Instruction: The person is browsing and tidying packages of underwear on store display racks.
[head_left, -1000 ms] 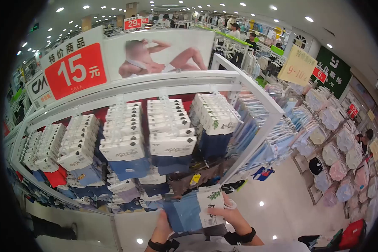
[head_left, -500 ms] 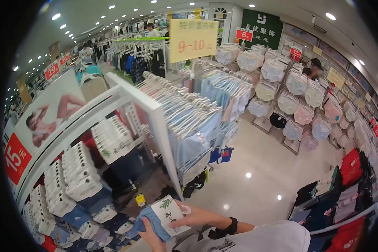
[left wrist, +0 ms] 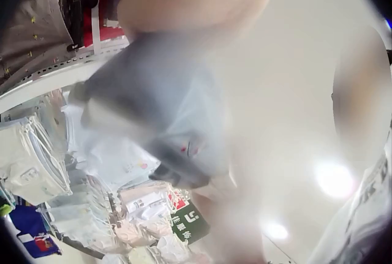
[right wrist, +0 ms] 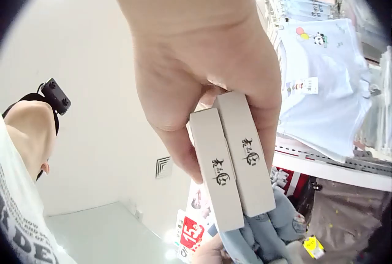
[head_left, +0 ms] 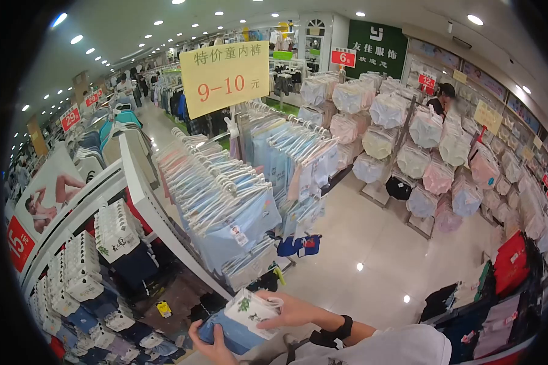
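Head view: I see both hands low in front of the person, together holding two blue folded fabric packs with white cardboard headers (head_left: 245, 316).
Right hand (head_left: 291, 310): closed on the header end of the packs, coming in from the right side.
Right fingers (right wrist: 267, 112): in the right wrist view I see them curled over one long side of the two headers (right wrist: 233, 167), the thumb pressing the opposite side, so both headers sit pinched side by side between them.
Blue fabric (right wrist: 264, 233): hangs past the fingertips, beyond the headers.
Left hand (head_left: 212, 348): under the fabric end, thumb lying on the blue cloth and fingers wrapped beneath; it grips the packs.
Left wrist view: too blurred for finger detail; I only make out grey-blue cloth (left wrist: 165, 111) close against the palm.
Beyond the fingers: a white metal display rack (head_left: 141, 196) hung with pale blue garments on hangers (head_left: 228, 210).
Above that: a yellow rectangular price sign reading 9-10 (head_left: 224, 78).
Below the hands: a glossy pale tiled floor (head_left: 371, 243).
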Action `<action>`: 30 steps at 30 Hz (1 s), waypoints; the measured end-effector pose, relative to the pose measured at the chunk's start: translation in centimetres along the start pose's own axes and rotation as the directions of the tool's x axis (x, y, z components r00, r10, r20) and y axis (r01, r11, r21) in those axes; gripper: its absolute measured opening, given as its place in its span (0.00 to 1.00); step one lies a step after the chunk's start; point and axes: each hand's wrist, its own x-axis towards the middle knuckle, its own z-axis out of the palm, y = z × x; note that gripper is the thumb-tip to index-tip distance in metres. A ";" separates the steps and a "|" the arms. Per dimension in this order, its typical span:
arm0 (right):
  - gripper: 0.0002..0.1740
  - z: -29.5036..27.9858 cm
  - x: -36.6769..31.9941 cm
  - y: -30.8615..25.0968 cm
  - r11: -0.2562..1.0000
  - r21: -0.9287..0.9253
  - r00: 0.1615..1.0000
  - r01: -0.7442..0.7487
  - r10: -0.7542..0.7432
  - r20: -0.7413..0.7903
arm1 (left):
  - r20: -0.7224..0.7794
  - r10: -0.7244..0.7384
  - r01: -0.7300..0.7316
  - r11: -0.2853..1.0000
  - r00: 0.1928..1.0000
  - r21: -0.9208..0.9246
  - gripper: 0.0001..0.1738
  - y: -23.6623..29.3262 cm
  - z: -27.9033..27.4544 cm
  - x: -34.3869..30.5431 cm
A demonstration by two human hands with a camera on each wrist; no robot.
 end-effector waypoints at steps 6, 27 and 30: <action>0.37 -0.7 -0.2 -2.2 0.906 -0.420 0.961 0.049 0.071 0.266 | 0.642 0.042 -0.195 0.966 0.766 0.170 0.42 3.3 -3.1 -0.8; 0.44 18.6 -0.9 0.1 0.888 -0.365 0.606 0.279 0.132 0.785 | 0.704 -0.303 0.529 0.840 0.642 -0.120 0.27 -0.9 -21.9 -14.2; 0.45 21.2 -1.3 -1.1 0.914 -0.330 0.536 0.237 0.160 0.829 | 0.679 -0.361 0.566 0.818 0.639 -0.099 0.26 -0.9 -24.9 -17.0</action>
